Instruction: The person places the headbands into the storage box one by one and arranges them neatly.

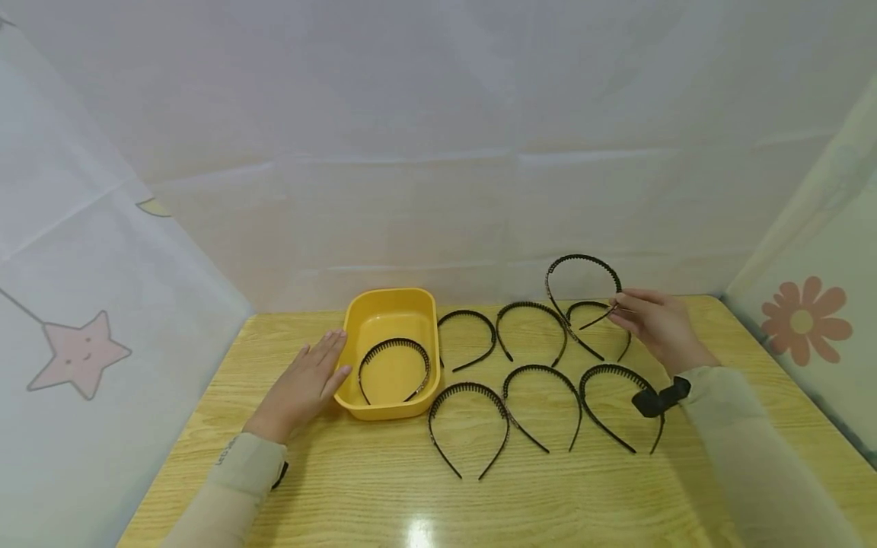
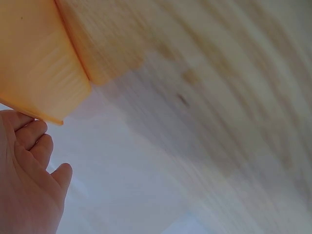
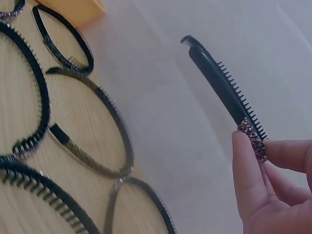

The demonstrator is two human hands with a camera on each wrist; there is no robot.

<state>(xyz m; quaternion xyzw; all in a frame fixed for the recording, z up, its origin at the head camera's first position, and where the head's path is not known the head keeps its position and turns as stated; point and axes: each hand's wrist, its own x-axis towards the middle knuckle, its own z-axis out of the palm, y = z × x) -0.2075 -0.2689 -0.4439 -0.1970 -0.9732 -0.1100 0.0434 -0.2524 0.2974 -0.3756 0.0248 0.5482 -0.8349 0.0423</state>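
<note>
My right hand (image 1: 661,323) pinches a black toothed headband (image 1: 582,257) by one side, raised at the back right of the table. In the right wrist view, thumb and fingers grip its glittery beaded part (image 3: 252,136), and its comb teeth show along one edge. My left hand (image 1: 301,388) is at the left side of a yellow tray (image 1: 390,412), fingers fairly straight and fingertips right at the rim. Inside the tray lies another black headband (image 1: 393,341). The left wrist view shows the fingers by the tray's rim (image 2: 48,120).
Several more black headbands lie right of the tray in two rows, among them a front one (image 1: 469,386) and a back one (image 1: 530,304). The raised headband overlaps one at the back right. A pale cloth wall (image 1: 438,213) stands behind the wooden table (image 1: 342,487).
</note>
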